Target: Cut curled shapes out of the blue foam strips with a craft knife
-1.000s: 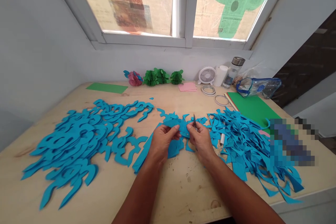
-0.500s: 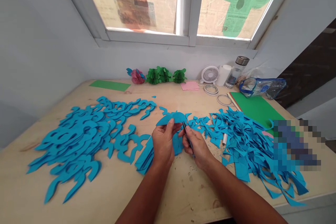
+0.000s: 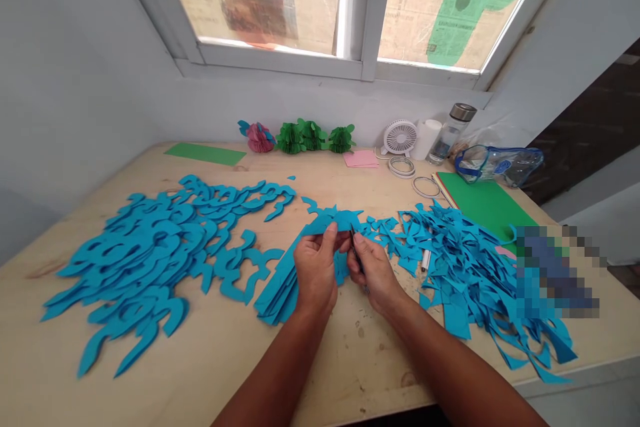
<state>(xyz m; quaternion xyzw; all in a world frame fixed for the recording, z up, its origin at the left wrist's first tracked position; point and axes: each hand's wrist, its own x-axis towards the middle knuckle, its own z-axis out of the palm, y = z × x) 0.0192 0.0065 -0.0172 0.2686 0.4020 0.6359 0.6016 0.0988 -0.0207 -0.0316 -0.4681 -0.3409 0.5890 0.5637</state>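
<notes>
My left hand (image 3: 315, 267) pinches a folded piece of blue paper (image 3: 333, 222) between thumb and fingers, just above the wooden table (image 3: 210, 367). My right hand (image 3: 373, 270) is closed around small scissors (image 3: 356, 247), whose blades meet the paper's right side. Under my hands lies a stack of blue paper strips (image 3: 280, 287). A wide heap of cut blue curved shapes (image 3: 160, 247) spreads to the left. A heap of blue offcuts (image 3: 465, 267) lies to the right.
Along the back wall stand pink and green paper flowers (image 3: 300, 137), a small white fan (image 3: 400, 137), a bottle (image 3: 453, 123) and a clear pouch (image 3: 500, 163). Green sheets (image 3: 480, 203), pink paper (image 3: 361, 159), tape rings (image 3: 425, 187) and a pen (image 3: 427, 257) lie nearby.
My hands lifted the blue piece and turned it; the scissors tilted from upright to slanted against its right side. The view shifted slightly upward.
</notes>
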